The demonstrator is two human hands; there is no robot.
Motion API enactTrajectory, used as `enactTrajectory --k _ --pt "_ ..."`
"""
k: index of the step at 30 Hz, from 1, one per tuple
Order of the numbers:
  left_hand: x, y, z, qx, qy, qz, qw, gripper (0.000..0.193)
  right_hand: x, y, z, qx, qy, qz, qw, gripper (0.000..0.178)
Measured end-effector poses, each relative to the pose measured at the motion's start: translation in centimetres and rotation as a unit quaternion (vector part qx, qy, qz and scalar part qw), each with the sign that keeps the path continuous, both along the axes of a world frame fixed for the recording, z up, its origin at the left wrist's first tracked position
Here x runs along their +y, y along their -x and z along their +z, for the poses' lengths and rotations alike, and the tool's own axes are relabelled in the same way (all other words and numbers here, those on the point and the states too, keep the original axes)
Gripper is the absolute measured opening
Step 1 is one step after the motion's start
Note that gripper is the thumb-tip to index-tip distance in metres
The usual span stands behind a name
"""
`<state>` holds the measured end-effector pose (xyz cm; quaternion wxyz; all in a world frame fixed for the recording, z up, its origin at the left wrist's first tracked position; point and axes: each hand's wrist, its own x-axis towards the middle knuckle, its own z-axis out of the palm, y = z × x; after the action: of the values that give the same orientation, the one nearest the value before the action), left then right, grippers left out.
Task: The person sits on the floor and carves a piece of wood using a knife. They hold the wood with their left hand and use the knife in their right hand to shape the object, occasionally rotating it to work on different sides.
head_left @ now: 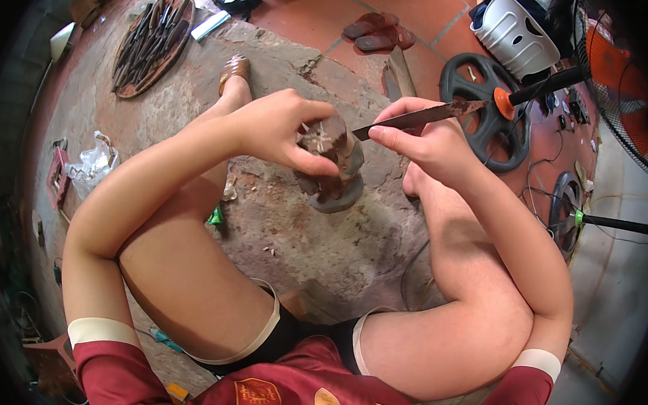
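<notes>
A dark brown carved figure (350, 156) stands upright on its round base on the stone slab (285, 237), between my legs. My left hand (287, 130) is closed around its upper part, fingers over the far side and thumb on the near side. Pale scratches or grain show on the top of the carving. In my right hand (428, 135) a flat dark metal blade (418, 117) is pinched between thumb and fingers. One end of the blade points at the figure, close to its upper right side; I cannot tell whether they touch. Its rusty, tapered end sticks out to the right.
A round woven tray (187, 27) with several dark carving tools lies at the far left. Brown sandals (379, 33) and a wooden piece (400, 73) are ahead. On the right stand a fan base (450, 76), a fan (620, 87) and loose cables. A plastic bag (95, 162) lies left.
</notes>
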<state>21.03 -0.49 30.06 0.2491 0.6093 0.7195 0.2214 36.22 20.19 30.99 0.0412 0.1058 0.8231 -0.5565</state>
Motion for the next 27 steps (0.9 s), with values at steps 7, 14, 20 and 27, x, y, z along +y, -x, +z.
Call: enactTrajectory --k 7,14,20,27 --pt "0.1 -1.6 -1.2 0.005 -0.074 -0.055 0.996 0.060 -0.5 -0.5 0.5 0.004 0.092 0.026 0.995 0.021" --pt "-0.2 -2.2 -1.5 0.015 -0.085 -0.093 0.992 0.049 -0.9 -0.8 1.6 -0.035 0.075 0.052 0.995 0.021" --pt "-0.4 -2.3 -1.7 0.019 -0.092 -0.111 0.989 0.042 -1.4 -0.9 1.4 -0.006 0.114 0.058 0.992 0.018" --pt "-0.9 -0.7 -1.8 0.033 -0.038 0.008 0.999 0.050 -1.6 -0.7 1.6 0.017 0.145 0.058 0.988 0.015"
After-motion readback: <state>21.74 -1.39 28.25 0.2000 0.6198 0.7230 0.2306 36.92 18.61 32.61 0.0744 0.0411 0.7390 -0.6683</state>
